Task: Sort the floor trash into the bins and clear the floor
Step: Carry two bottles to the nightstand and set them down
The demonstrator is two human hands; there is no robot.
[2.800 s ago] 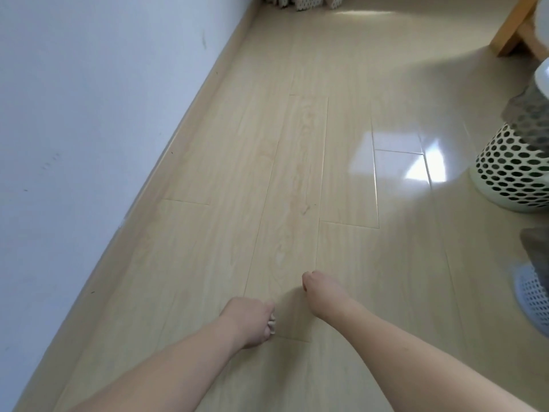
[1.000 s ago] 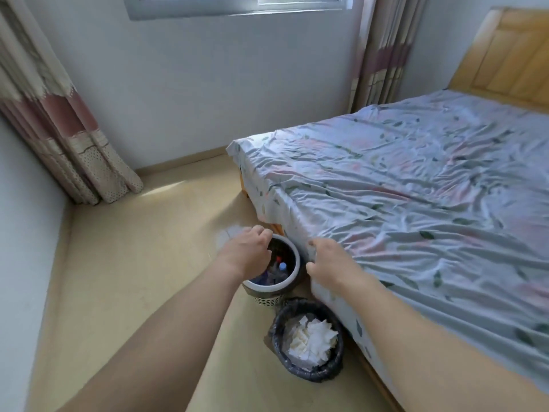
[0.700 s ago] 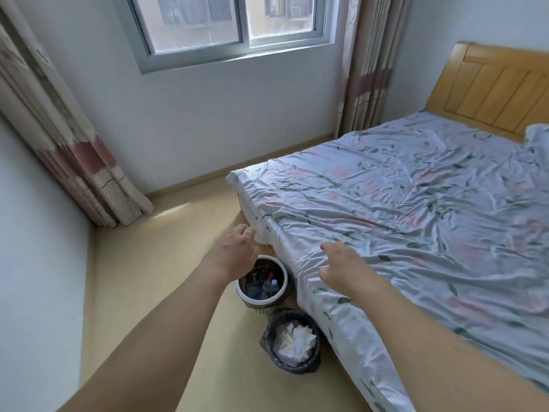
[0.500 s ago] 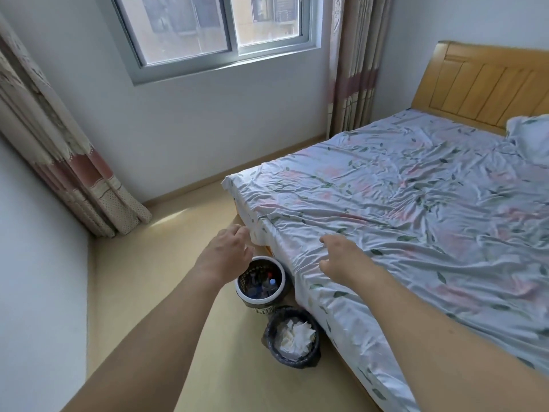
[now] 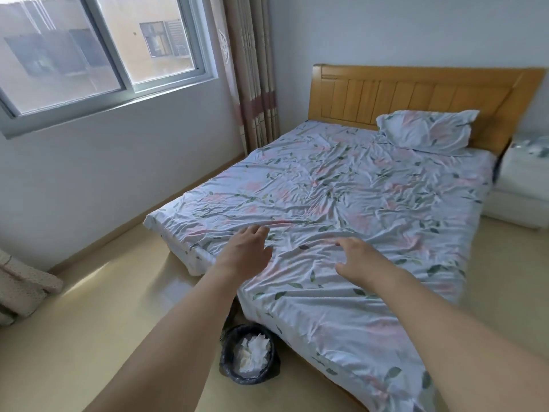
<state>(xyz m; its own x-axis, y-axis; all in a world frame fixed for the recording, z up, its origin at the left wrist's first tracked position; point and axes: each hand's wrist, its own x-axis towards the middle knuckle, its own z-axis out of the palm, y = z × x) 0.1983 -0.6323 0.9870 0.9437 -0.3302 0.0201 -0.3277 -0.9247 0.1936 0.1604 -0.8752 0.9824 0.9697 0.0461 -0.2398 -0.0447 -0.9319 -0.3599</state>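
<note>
A bin with a black liner (image 5: 225,356) stands on the floor against the bed's side, with white crumpled paper (image 5: 252,353) inside it. The second bin, the white perforated one, is hidden behind my left forearm. My left hand (image 5: 245,251) hovers over the bed's near corner, fingers spread and empty. My right hand (image 5: 358,258) is held out over the sheet beside it, fingers loosely apart, holding nothing. The visible wooden floor (image 5: 89,322) shows no trash.
A bed (image 5: 356,203) with a floral sheet, a pillow (image 5: 424,130) and a wooden headboard fills the right. A white nightstand (image 5: 520,185) stands at its far side. Curtains (image 5: 252,69) hang by the window, and a curtain hem (image 5: 23,286) lies at the left.
The view has risen from the floor to the bed and headboard. Both hands went from closed fists near the floor to spread fingers over the sheet. The white bin slipped out of sight.
</note>
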